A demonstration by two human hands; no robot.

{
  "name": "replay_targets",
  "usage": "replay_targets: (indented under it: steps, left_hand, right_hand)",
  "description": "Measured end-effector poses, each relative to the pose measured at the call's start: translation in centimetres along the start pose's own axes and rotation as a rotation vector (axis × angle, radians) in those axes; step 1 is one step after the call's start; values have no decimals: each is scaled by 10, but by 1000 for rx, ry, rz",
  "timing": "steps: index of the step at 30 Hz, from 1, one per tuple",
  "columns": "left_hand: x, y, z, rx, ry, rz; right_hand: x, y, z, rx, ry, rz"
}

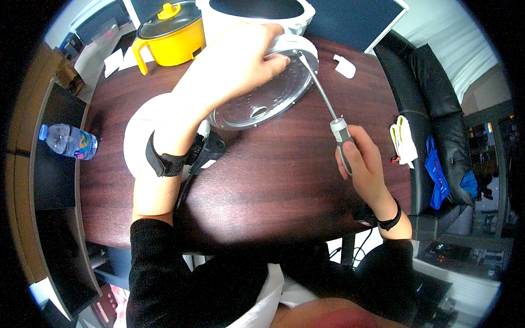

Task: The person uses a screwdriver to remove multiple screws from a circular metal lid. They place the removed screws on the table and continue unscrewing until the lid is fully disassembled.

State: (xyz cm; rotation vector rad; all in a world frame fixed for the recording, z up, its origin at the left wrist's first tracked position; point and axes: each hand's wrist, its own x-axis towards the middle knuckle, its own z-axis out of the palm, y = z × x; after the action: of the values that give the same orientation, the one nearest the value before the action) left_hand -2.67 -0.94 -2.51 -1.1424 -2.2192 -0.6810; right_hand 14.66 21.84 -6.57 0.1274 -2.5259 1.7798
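My left hand grips the rim of a round metal lid with small holes, tilted up over the table. My right hand is wrapped around the grey handle of a screwdriver. Its long shaft slants up and left, with the tip at a small fitting on the lid's rim, close to my left fingers. Just behind the lid stands a white round appliance body with a dark inside. Partly hidden under my left forearm lies a white round part. A small white curved plastic piece rests right of the lid.
On the dark wooden table, a yellow pot with a glass lid stands at the back left. A water bottle lies beyond the left edge. White gloves lie at the right edge, beside a black sofa with a blue cloth.
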Motion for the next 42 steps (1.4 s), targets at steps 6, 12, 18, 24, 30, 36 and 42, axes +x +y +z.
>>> replay_targets:
  steps: [6, 12, 18, 24, 30, 36, 42]
  left_hand:
    - [1, 2, 0, -15, -43, -42]
    - [0, 2, 0, 12, -28, -19]
    - [1, 4, -1, 7, -49, -34]
    - [1, 6, -2, 23, -61, -36]
    - [-1, 4, 2, 46, -33, -21]
    - [-1, 2, -3, 60, -72, -45]
    - [-1, -2, 0, 46, -47, -21]
  right_hand:
    - [0, 0, 0, -38, -4, -16]
    - [-1, 5, -2, -87, 19, -29]
    - [-1, 4, 0, -94, 34, -12]
    - [-1, 2, -1, -193, 70, -24]
    - [-1, -28, 12, -466, 68, -96]
    - [11, -15, 5, -678, 159, -318]
    - [18, -27, -16, -1103, 293, -445]
